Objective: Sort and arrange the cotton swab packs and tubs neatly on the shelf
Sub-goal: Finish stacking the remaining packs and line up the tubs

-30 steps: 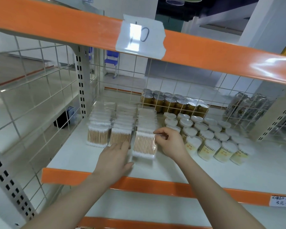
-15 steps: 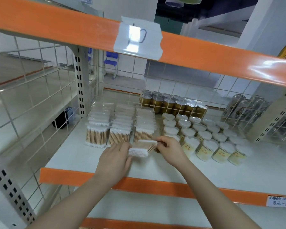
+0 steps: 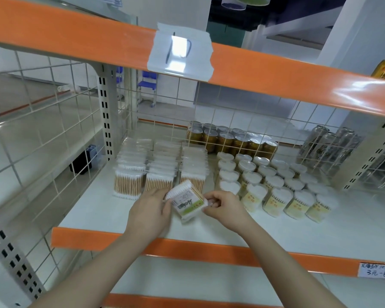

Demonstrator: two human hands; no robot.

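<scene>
One clear pack of wooden cotton swabs [image 3: 187, 202] lies tilted between my hands, its printed green label facing up, just in front of the packs' right row. My left hand [image 3: 150, 213] holds its left side and my right hand [image 3: 222, 207] pinches its right end. Behind it, three rows of upright swab packs [image 3: 158, 172] fill the left part of the white shelf [image 3: 209, 225]. To their right stand several round white-lidded swab tubs [image 3: 273, 185] with yellow labels.
Gold cans [image 3: 231, 138] sit behind the wire back grid, and silver cans [image 3: 327, 143] stand at the far right. An orange beam with a taped label [image 3: 180, 52] crosses overhead. An orange front rail carries a price tag [image 3: 377, 271]. A perforated upright [image 3: 105, 116] bounds the left.
The front pack of the right row was standing upright. My hands tipped it down, drew it toward the shelf's front and turned its label upward.
</scene>
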